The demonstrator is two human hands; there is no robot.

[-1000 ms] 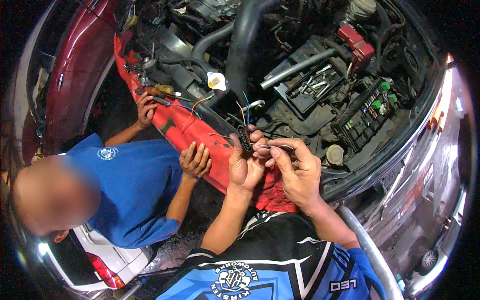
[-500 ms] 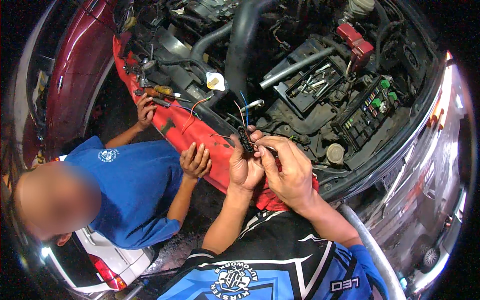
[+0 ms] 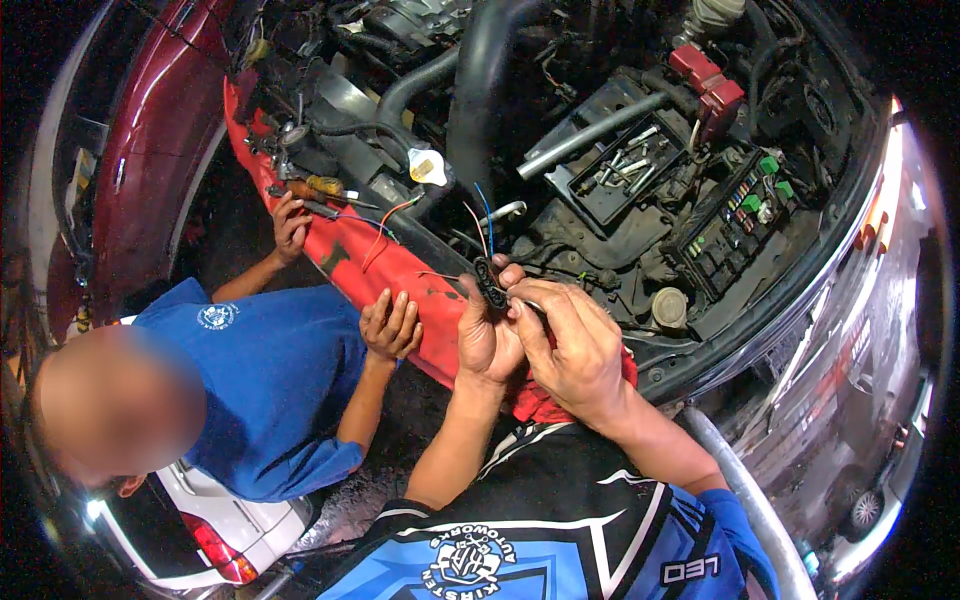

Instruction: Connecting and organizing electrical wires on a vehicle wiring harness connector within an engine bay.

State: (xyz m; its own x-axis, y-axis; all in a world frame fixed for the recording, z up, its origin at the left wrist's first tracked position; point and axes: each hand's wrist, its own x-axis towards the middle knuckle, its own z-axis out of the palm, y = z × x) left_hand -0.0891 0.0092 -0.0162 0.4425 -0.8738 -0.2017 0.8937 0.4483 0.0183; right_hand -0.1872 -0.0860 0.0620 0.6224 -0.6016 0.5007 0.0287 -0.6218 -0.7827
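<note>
two bare hands are held close together at a black connector (image 3: 490,285), which is found at the centre of the clock. by the left hand (image 3: 488,340), partly curled, the connector is gripped between thumb and fingers, apparently so that it is kept steady for the other hand. the right hand (image 3: 578,345) is closed to a pinch of thumb and forefinger at the connector's four o'clock side; what is caught between those tips cannot be told. a blue wire (image 3: 486,212) and a pale wire (image 3: 475,222) are pointed toward twelve, clear of the fingers. a red cover (image 3: 440,330) is spread beneath, presumably so that the bodywork is shielded; at eight, a co-worker's hand (image 3: 391,325) is rested by it. toward one to two, loose metal parts (image 3: 632,165) are gathered in a black tray (image 3: 646,192), probably against loss.
</note>
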